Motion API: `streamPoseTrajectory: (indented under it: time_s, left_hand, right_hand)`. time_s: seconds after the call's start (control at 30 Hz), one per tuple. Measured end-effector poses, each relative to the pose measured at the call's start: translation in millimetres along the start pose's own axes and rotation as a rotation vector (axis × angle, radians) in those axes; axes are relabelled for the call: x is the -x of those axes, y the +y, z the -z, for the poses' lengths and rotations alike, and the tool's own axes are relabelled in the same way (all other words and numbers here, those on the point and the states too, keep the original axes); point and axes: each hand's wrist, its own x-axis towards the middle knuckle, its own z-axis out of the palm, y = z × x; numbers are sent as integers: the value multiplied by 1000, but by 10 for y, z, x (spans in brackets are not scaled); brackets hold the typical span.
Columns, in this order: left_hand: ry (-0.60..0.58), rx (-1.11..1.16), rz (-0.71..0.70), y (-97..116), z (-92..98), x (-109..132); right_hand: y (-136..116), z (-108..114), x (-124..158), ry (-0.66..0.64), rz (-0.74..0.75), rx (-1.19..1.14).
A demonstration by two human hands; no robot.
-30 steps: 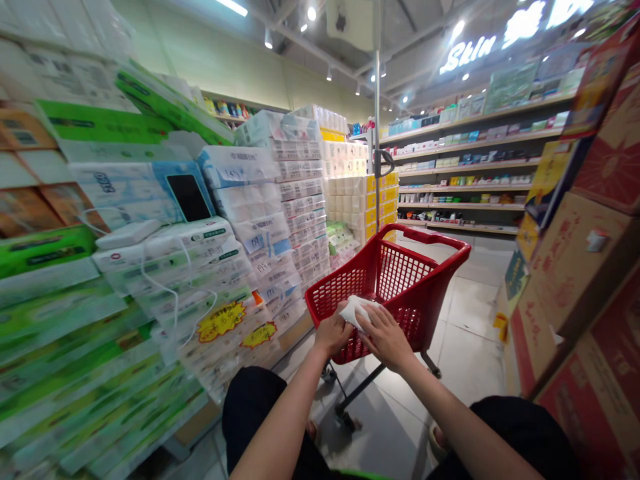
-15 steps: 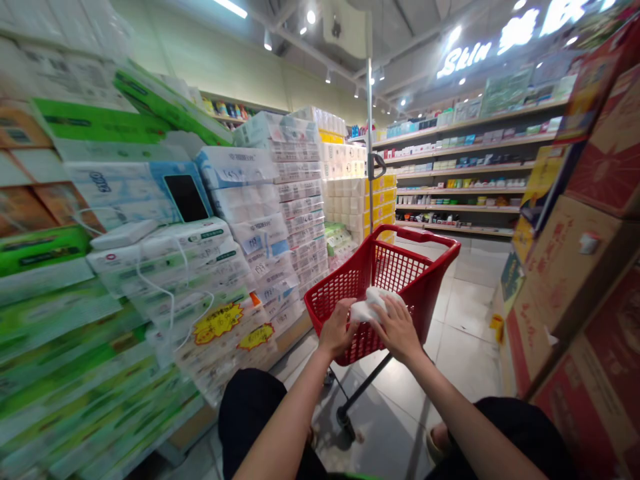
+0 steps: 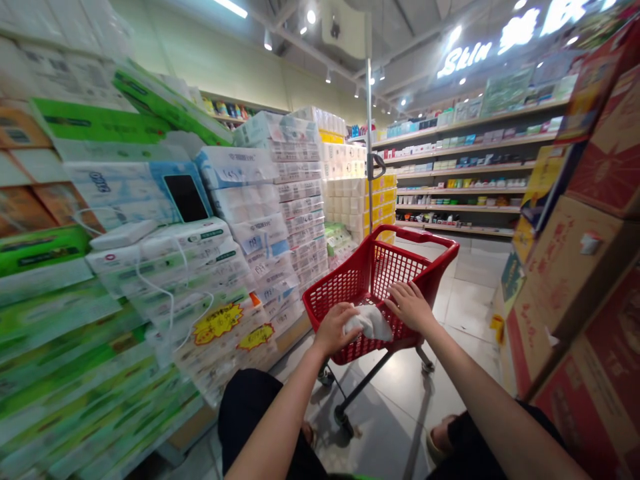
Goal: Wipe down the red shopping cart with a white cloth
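A red plastic shopping cart (image 3: 436,255) stands on the tiled floor in front of me. My left hand (image 3: 336,327) is closed on a white cloth (image 3: 371,323) at the cart's near rim. My right hand (image 3: 410,304) rests on the near rim to the right of the cloth, fingers curled over the edge. The cart's basket looks empty where I can see into it.
Stacked tissue packs (image 3: 250,220) line the left side, with a phone (image 3: 186,198) and a white power bank (image 3: 124,234) with cable on them. Cardboard boxes (image 3: 580,267) crowd the right. Shelves of goods (image 3: 465,180) stand behind, and a metal pole (image 3: 369,133) rises by the cart.
My right hand let go of the cloth and moved right onto the cart's rim. The left hand kept the cloth, which now hangs lower at the rim.
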Motion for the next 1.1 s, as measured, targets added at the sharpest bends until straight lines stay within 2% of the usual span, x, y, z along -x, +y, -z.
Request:
streamPoseTrajectory:
  time_s: [0.07, 0.13, 0.4, 0.63, 0.73, 0.93, 1.1]
  left_hand:
    - [-15, -13, -1, 2, -4, 4]
    - [-57, -31, 20, 0, 1, 15]
    - [-211, -322, 86, 31, 77, 9]
    - [-199, -452, 72, 271, -296, -409]
    - [-178, -455, 74, 299, -343, -437]
    - [-174, -518, 59, 156, -79, -174]
    - [-168, -549, 86, -129, 250, 184]
  right_hand:
    - [115, -31, 25, -34, 47, 75]
    - [115, -42, 43, -45, 59, 118]
    - [-217, 29, 35, -56, 95, 170]
    - [-542, 75, 44, -84, 106, 147]
    - [-645, 83, 50, -86, 102, 136]
    - [-776, 116, 74, -104, 138, 73]
    - [-880, 119, 85, -104, 136, 54]
